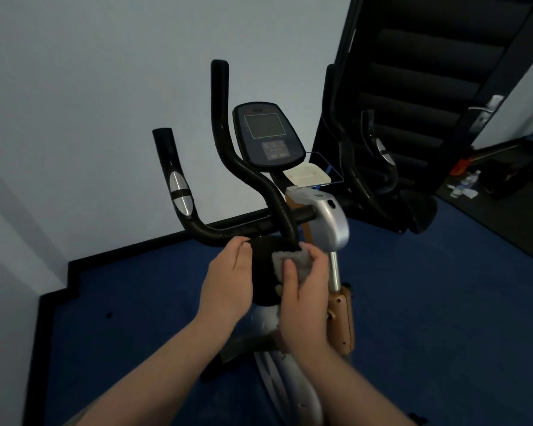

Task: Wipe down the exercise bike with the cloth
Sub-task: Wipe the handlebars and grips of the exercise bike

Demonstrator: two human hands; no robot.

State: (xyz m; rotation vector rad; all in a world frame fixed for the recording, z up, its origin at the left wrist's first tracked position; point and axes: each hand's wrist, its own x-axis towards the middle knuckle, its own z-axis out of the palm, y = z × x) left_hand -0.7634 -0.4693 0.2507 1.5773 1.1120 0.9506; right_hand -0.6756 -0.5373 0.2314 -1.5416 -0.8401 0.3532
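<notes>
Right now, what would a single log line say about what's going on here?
action: wiping bike | right hand: presses grey cloth on black pad below handlebar | left hand: holds pad's left side | console: untouched

- Exercise bike (326,216), console (266,135) above the handlebar (243,179).
- Right hand (302,290) presses a grey cloth (293,261) against the handlebar base.
- Left hand (228,281) grips the black pad (263,272) beside the cloth.

Pale wall (105,87), blue carpet (443,302), black skirting (56,296), dim light.
</notes>
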